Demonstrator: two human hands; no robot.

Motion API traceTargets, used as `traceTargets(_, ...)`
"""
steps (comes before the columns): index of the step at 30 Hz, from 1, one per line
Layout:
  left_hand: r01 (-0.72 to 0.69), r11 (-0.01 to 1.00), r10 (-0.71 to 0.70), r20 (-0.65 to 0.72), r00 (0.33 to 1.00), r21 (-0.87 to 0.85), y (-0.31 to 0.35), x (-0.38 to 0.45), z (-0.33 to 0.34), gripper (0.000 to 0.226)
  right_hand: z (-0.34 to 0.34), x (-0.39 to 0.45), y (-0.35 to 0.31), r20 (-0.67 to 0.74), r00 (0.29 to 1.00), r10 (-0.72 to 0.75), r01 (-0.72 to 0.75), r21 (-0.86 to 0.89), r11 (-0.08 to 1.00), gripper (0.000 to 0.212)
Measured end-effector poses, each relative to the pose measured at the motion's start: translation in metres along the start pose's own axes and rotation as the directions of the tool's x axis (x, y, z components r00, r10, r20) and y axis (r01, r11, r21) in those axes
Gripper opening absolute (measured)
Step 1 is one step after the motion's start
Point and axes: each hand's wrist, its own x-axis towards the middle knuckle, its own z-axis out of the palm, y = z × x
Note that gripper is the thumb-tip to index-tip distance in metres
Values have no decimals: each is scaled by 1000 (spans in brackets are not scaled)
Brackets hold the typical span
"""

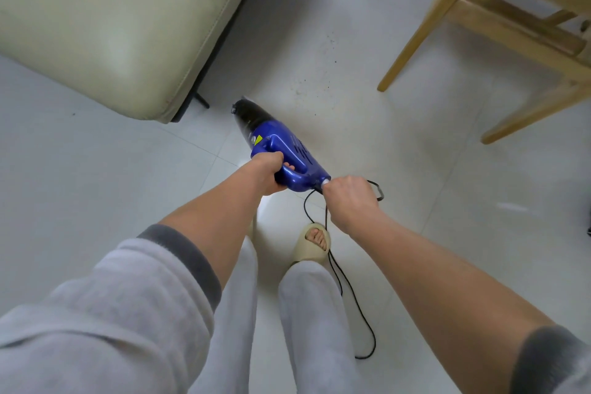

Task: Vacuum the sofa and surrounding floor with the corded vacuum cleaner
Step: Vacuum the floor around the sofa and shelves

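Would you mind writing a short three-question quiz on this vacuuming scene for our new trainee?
1. True or false: the left hand grips the handle of the blue vacuum.
2. What does the right hand hold? A) a chair leg B) the black cord C) a cushion
3. Fill in: specks of dirt lie on the tiled floor between the sofa and the wooden ____.

Key: 1 true; 2 B; 3 chair.
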Motion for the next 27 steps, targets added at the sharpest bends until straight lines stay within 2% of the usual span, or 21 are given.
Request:
traceTargets(8, -78, 985, 75, 27, 997, 157, 48, 14, 14, 7, -14, 29, -1, 11, 990, 140, -141, 94, 986, 28)
traceTargets(13, -88, 972, 75, 67, 995, 219, 86, 22, 19, 10, -30, 53, 3, 1, 974, 226, -223, 167, 960, 30)
traceTargets(18, -146, 926, 115, 109, 987, 349, 139, 37, 25, 13, -55, 86, 2, 17, 944, 330, -322, 280, 904, 30)
traceTargets(22, -189, 871, 147, 128, 981, 453, 175, 48, 35, 16, -72, 114, 6, 84, 911, 404, -403, 386, 829, 29)
traceTargets(27, -261, 853, 216, 150, 965, 451, 208, 63, 45, 13, -85, 147, 16, 109, 888, 447, -442, 471, 763, 31)
